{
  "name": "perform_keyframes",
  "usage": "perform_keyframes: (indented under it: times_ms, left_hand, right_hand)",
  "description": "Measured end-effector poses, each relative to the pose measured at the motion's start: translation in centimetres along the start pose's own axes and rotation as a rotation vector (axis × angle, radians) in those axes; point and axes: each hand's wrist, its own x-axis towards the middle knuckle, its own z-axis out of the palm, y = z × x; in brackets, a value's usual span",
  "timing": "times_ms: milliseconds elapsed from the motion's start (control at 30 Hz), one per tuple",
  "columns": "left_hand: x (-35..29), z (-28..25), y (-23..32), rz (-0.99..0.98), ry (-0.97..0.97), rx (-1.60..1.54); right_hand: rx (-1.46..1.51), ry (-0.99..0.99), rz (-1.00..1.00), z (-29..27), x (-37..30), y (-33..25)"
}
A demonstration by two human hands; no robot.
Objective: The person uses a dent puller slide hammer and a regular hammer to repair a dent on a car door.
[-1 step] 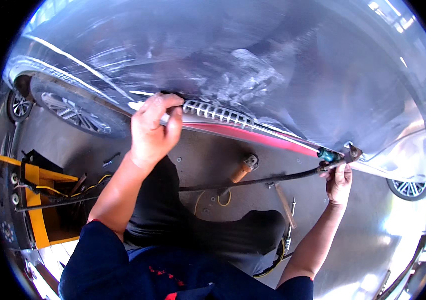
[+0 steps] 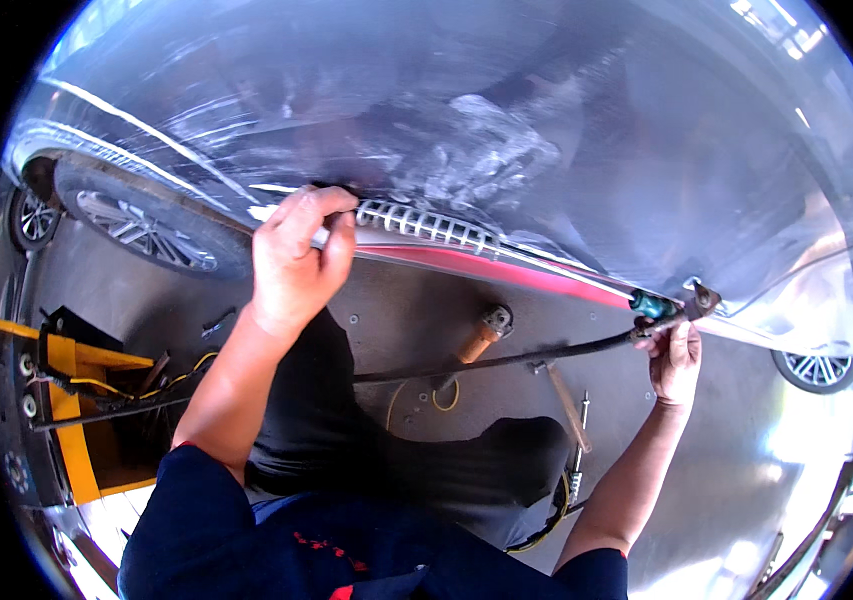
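— What do we have in hand here?

— Our left hand (image 2: pixel 291 262) is closed on the near end of a pale comb-like strip (image 2: pixel 424 226) that lies along the lower edge of the grey car body panel (image 2: pixel 546 120), just above the red sill line (image 2: pixel 506 270). Our right hand (image 2: pixel 674 362) is wrapped around the head of a long dark rod tool (image 2: pixel 516 356), its teal fitting (image 2: pixel 652 305) pressed up at the panel's edge further along.

— How do we judge they handle?

— The rod looks like steel: stiff, fairly heavy, and long enough to swing its free end, so we think a grip close to the head, where our right hand sits, gives the most control. The toothed strip seems thin and light, probably a bit springy; pinching its end works, though the teeth look easy to bend. The panel is glossy and scuffed, likely slippery under the fingers.

— What can't we make out?

— The rod's far end passes behind our dark-trousered knee (image 2: pixel 346 430), so we can't tell where it stops. Our left fingers cover the strip's end, and how it joins the panel is unclear. The teal fitting is too small to tell how it grips. On the floor, a wooden-handled hammer (image 2: pixel 568 398) and an orange-handled tool (image 2: pixel 481 338) lie between our arms; the yellow machine (image 2: pixel 71 400) on the left is cut off by the rim.
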Motion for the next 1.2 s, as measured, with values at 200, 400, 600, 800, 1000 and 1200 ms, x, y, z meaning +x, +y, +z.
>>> perform_keyframes:
  times_ms: [200,400,600,800,1000,1200]
  left_hand:
    - [0.7,-0.4,-0.3,0.016,-0.087,0.027]
    - [0.6,-0.5,-1.0,0.016,-0.169,0.009]
    - [0.6,-1.3,-2.4,0.033,-0.177,0.002]
    - [1.2,-0.5,-2.7,0.174,-0.164,0.072]
    - [0.2,-2.2,-4.5,0.145,-0.133,0.069]
    - [0.9,-0.9,-3.4,0.215,-0.074,0.116]
  right_hand:
    - [-0.088,-0.014,-0.013,0.5,0.4,-0.2]
    - [0.111,-0.009,-0.044,0.3,1.0,1.0]
    - [0.126,-0.052,-0.122,1.7,1.4,2.6]
    - [0.183,-0.061,-0.102,1.3,0.3,2.1]
    - [0.16,-0.092,-0.128,3.6,1.1,2.7]
    - [0.238,0.039,-0.074,2.4,0.2,2.5]
